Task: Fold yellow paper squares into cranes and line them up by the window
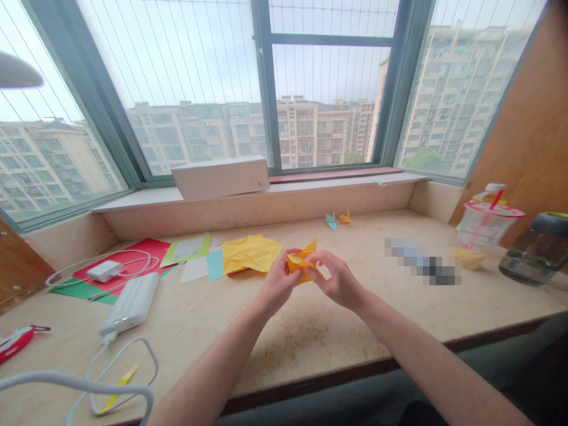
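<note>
Both hands hold a folded piece of orange-yellow paper (306, 253) above the stone counter. My left hand (280, 275) pinches its left side, and my right hand (333, 275) grips its right side between thumb and fingers. One pointed corner of the folded paper sticks up between the hands; its lower part is partly covered by fingers. Just left of my left hand lies a creased yellow sheet (251, 253), with a light blue paper piece (215, 265) beside it. Farther back stand a small blue paper crane (331, 220) and a small orange paper crane (345, 218).
At left lie a white power bank (131, 302), a charger plug (105, 270), looping white cables and red paper (146, 251). A lidded plastic cup with a straw (486, 225) and a dark bottle (536, 248) stand at right. A white box (222, 177) rests on the sill.
</note>
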The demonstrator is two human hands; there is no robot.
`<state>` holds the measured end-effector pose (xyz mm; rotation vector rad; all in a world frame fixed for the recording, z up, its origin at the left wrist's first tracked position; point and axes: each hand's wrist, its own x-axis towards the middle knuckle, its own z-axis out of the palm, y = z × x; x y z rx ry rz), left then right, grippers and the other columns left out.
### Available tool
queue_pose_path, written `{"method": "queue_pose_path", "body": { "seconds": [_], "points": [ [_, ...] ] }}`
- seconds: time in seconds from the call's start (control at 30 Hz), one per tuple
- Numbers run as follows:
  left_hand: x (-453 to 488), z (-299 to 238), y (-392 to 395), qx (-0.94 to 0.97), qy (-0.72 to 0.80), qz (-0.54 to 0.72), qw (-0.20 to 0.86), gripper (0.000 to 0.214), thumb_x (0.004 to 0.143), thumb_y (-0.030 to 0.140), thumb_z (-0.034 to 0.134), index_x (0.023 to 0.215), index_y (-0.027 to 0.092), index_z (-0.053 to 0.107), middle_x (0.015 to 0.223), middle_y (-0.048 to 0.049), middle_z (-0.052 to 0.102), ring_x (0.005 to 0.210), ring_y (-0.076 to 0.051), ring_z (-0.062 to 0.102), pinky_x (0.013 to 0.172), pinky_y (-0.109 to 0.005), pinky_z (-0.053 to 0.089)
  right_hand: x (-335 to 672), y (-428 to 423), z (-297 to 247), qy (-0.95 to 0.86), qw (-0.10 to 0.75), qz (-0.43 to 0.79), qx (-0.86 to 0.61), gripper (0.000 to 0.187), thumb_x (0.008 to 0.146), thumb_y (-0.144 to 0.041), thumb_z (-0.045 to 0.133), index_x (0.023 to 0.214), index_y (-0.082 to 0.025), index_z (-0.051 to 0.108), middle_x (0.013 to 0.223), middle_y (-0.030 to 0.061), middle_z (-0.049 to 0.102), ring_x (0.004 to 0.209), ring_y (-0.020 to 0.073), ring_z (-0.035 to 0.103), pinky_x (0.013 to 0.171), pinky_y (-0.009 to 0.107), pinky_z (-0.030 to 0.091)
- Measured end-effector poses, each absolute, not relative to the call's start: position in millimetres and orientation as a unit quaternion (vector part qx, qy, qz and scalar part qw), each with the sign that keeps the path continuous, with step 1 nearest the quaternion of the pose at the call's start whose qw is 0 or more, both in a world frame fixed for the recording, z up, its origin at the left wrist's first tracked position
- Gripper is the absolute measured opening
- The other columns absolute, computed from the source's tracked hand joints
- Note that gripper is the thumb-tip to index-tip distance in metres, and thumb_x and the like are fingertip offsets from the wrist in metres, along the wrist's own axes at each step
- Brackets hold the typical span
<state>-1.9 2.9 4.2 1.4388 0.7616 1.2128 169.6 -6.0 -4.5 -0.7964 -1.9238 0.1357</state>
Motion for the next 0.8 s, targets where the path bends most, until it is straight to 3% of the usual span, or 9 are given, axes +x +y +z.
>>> {"method": "queue_pose_path", "body": {
  "seconds": [0.1,0.23,0.43,0.6,0.7,0.8],
  "points": [
    [-1.9,-0.3,6.0,0.626,0.338,0.519,0.473,0.037,0.075,0.025,0.071,0.11,0.018,0.058,0.082,0.0005,0.064,0.071,-0.013,0.059,0.067,-0.024,0.046,166.7,-7.7,-2.6,-0.826,0.466,0.003,-0.318,0.028,0.086,-0.014,0.059,0.111,-0.025,0.06,0.111,0.0091,0.067,0.106,0.0269,0.061,0.095,0.046,0.049],
    [0.0,-2.5,4.7,0.688,0.342,0.502,0.398,0.035,0.081,0.025,0.065,0.115,0.02,0.063,0.096,-0.0043,0.069,0.081,-0.017,0.062,0.072,-0.028,0.049,165.8,-7.0,-4.4,-0.802,0.473,-0.018,-0.365,0.018,0.088,-0.014,0.058,0.102,-0.023,0.062,0.111,0.0121,0.064,0.106,0.0281,0.059,0.094,0.046,0.05],
    [2.5,-0.2,2.1,0.684,0.283,0.477,0.475,0.037,0.088,0.033,0.063,0.122,0.02,0.06,0.111,-0.0088,0.07,0.099,-0.021,0.066,0.084,-0.031,0.05,165.9,-1.1,-7.1,-0.696,0.59,0.098,-0.397,0.006,0.091,-0.028,0.06,0.095,-0.023,0.062,0.106,0.0096,0.067,0.102,0.0258,0.063,0.091,0.044,0.052],
    [2.6,-1.2,3.1,0.658,0.265,0.48,0.516,0.039,0.083,0.028,0.068,0.12,0.019,0.06,0.1,-0.0076,0.071,0.086,-0.018,0.066,0.075,-0.026,0.05,162.7,5.3,-9.0,-0.603,0.643,0.269,-0.389,0.02,0.084,-0.033,0.066,0.099,-0.022,0.059,0.104,0.0086,0.069,0.093,0.0227,0.068,0.082,0.037,0.056],
    [3.2,1.4,-1.3,0.654,0.256,0.481,0.525,0.041,0.08,0.024,0.07,0.12,0.019,0.06,0.105,-0.0079,0.07,0.092,-0.019,0.066,0.078,-0.027,0.05,162.9,7.3,-10.2,-0.591,0.653,0.294,-0.372,0.02,0.081,-0.028,0.066,0.098,-0.022,0.058,0.104,0.0081,0.069,0.093,0.0216,0.068,0.081,0.035,0.056],
    [3.6,6.4,-7.1,0.65,0.255,0.479,0.532,0.038,0.084,0.033,0.067,0.119,0.019,0.061,0.111,-0.009,0.069,0.098,-0.021,0.065,0.081,-0.029,0.05,164.3,6.8,-10.1,-0.603,0.646,0.27,-0.382,0.018,0.08,-0.027,0.067,0.095,-0.022,0.06,0.099,0.0072,0.071,0.091,0.0214,0.068,0.082,0.035,0.055]
  ]
}}
